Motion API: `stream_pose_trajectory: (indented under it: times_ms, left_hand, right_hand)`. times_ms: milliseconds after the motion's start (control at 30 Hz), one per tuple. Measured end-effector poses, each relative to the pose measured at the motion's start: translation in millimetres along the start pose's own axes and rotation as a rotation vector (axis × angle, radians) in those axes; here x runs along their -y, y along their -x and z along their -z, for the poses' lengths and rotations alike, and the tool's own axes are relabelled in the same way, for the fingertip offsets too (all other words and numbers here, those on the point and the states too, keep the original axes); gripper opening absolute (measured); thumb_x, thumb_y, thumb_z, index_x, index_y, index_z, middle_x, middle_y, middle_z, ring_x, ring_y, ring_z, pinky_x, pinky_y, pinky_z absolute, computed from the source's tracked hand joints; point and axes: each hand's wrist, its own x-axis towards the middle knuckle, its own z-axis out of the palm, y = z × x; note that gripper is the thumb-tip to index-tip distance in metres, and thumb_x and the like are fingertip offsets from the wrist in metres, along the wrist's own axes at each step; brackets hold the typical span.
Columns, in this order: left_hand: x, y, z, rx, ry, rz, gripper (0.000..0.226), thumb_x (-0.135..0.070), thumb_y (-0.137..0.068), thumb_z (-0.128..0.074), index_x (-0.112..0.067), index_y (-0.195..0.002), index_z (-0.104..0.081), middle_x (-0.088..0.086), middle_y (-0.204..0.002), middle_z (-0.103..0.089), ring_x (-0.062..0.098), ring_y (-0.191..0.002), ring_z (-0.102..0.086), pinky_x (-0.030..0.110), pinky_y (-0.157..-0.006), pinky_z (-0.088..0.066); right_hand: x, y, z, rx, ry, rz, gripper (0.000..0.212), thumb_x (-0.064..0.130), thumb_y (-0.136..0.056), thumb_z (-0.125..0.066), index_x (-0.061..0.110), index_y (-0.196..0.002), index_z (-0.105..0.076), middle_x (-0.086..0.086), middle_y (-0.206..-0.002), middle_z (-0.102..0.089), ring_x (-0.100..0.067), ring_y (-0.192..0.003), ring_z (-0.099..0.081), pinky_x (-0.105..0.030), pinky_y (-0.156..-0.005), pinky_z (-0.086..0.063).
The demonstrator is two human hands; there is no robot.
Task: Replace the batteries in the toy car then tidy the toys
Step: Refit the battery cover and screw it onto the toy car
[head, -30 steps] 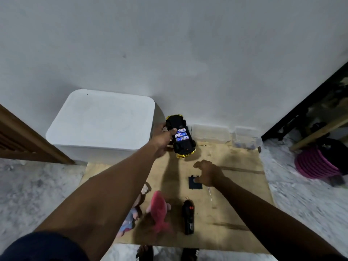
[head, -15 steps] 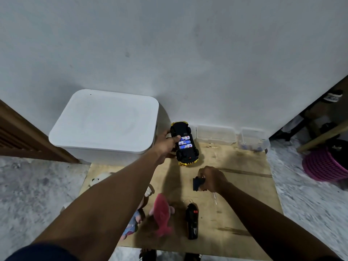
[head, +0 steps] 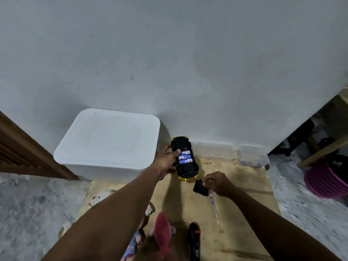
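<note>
Left hand (head: 166,161) grips the upturned toy car (head: 185,159), batteries (head: 185,157) seated; right hand (head: 218,183) pinches the battery cover (head: 200,187), which likely needs refitting.

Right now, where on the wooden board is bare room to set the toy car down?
Bare board lies between the screwdriver and the left forearm, and behind the right hand up to the clear plastic boxes. The near edge is crowded: pink plush toy, remote control.
</note>
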Motion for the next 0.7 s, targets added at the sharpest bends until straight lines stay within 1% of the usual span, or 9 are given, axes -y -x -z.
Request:
stream_pose_trajectory:
  times_ms: [67,133,233,300,333,400,500,600,700]
  left_hand:
    - [-4,3,-1,0.003,0.032,-0.005,0.039,-0.028,-0.098,-0.058,-0.033,-0.135,-0.048,0.009,-0.114,-0.069,0.036,-0.093,-0.068,0.049,-0.083,-0.053]
    - [-7,5,-1,0.003,0.03,-0.013,0.037,-0.031,-0.101,-0.053,-0.031,-0.137,-0.047,0.006,-0.116,-0.067,0.029,-0.089,-0.067,0.042,-0.079,-0.052]
    - [-10,9,-1,0.017,0.012,-0.031,0.038,-0.034,-0.102,-0.049,-0.03,-0.139,-0.045,0.006,-0.121,-0.066,0.024,-0.088,-0.068,0.035,-0.069,-0.055]
    - [-13,12,-1,0.022,0.003,-0.039,0.036,-0.034,-0.102,-0.048,-0.029,-0.138,-0.045,0.005,-0.118,-0.067,0.022,-0.083,-0.069,0.034,-0.065,-0.056]
    - [-14,13,-1,0.023,-0.001,-0.041,0.036,-0.034,-0.102,-0.048,-0.028,-0.138,-0.045,0.005,-0.116,-0.067,0.021,-0.081,-0.069,0.033,-0.064,-0.056]
    - [-17,15,-2,0.022,-0.005,-0.044,0.036,-0.036,-0.102,-0.049,-0.025,-0.136,-0.048,0.006,-0.115,-0.068,0.022,-0.081,-0.069,0.033,-0.064,-0.056]
    - [-20,17,-4,0.02,-0.009,-0.051,0.036,-0.038,-0.101,-0.05,-0.021,-0.133,-0.051,0.006,-0.116,-0.069,0.022,-0.083,-0.069,0.034,-0.066,-0.055]
    - [-23,18,-6,0.03,-0.016,-0.058,0.037,-0.04,-0.1,-0.051,-0.021,-0.133,-0.052,0.004,-0.115,-0.069,0.024,-0.089,-0.068,0.037,-0.071,-0.056]
    - [-25,20,-5,0.035,-0.017,-0.066,0.038,-0.041,-0.1,-0.051,-0.022,-0.132,-0.053,0.002,-0.117,-0.067,0.025,-0.089,-0.069,0.037,-0.069,-0.057]
  right_hand:
    - [8,-3,19,-0.141,-0.106,-0.01,0.011,0.011,-0.09,-0.069,0.004,-0.096,-0.076,-0.008,-0.088,-0.074,-0.02,-0.08,-0.065,-0.026,-0.074,-0.051]
    - [20,-5,43,-0.257,-0.224,-0.022,0.009,0.008,-0.089,-0.07,0.007,-0.095,-0.076,-0.003,-0.087,-0.073,-0.012,-0.08,-0.066,-0.012,-0.071,-0.047]
    - [45,-8,79,-0.369,-0.372,-0.014,0.01,0.009,-0.086,-0.075,0.013,-0.096,-0.075,0.001,-0.078,-0.072,-0.006,-0.071,-0.065,-0.012,-0.067,-0.046]
    - [66,-7,101,-0.422,-0.484,0.02,0.01,0.007,-0.084,-0.077,0.012,-0.092,-0.075,0.005,-0.067,-0.069,-0.001,-0.06,-0.061,-0.01,-0.057,-0.043]
    - [76,-6,110,-0.438,-0.517,0.039,0.008,0.007,-0.084,-0.077,0.011,-0.091,-0.075,0.005,-0.068,-0.069,0.0,-0.058,-0.059,-0.01,-0.053,-0.041]
    - [94,-3,125,-0.397,-0.558,0.078,0.006,0.007,-0.085,-0.075,0.008,-0.092,-0.075,-0.002,-0.076,-0.071,-0.002,-0.056,-0.056,-0.014,-0.048,-0.039]
    - [115,-1,136,-0.228,-0.542,0.145,0.008,0.007,-0.09,-0.07,0.008,-0.097,-0.074,-0.01,-0.077,-0.068,-0.015,-0.055,-0.046,-0.025,-0.046,-0.035]
    - [131,-2,134,-0.133,-0.409,0.207,0.01,0.006,-0.092,-0.066,0.009,-0.098,-0.073,0.002,-0.072,-0.063,-0.013,-0.056,-0.045,-0.016,-0.047,-0.036]
    - [139,-7,128,-0.095,-0.331,0.223,0.011,0.006,-0.093,-0.063,0.01,-0.098,-0.073,0.005,-0.077,-0.06,-0.01,-0.058,-0.045,-0.009,-0.048,-0.036]
